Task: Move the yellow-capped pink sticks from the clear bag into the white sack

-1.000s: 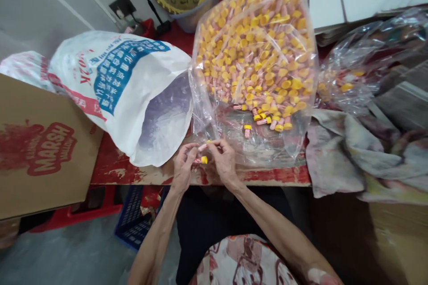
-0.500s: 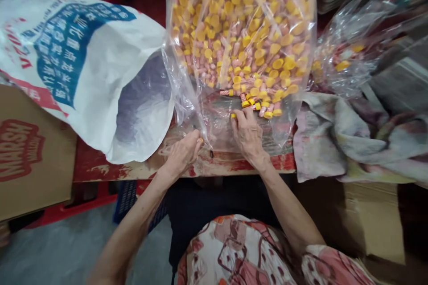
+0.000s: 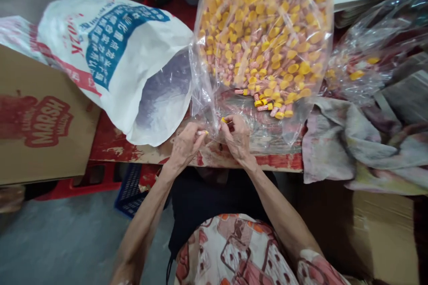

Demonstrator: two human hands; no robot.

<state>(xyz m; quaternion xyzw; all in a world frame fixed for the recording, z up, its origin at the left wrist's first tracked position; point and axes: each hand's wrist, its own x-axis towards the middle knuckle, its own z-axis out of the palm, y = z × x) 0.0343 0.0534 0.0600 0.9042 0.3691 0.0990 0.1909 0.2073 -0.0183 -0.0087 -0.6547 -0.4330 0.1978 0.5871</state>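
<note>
My left hand [image 3: 186, 144] is closed around a small pink tube with a yellow cap [image 3: 202, 132] at the table's front edge. My right hand [image 3: 236, 136] is closed around another yellow-capped tube [image 3: 224, 120], close beside the left. Just beyond both hands lies a big clear plastic bag [image 3: 264, 40] full of pink tubes with yellow caps, its mouth toward me. Several loose tubes [image 3: 270, 106] lie at the bag's mouth.
A white woven sack [image 3: 113, 60] with blue and red print lies open to the left of the clear bag. A brown cardboard box [image 3: 36, 120] stands at far left. Crumpled cloth [image 3: 361, 142] and another clear bag [image 3: 371, 49] lie to the right. The red table edge [image 3: 281, 162] is worn.
My right hand reached into the bag's mouth among the loose tubes, then drew back with a yellow-capped tube. My left hand stayed near the table edge, and both hands are together again.
</note>
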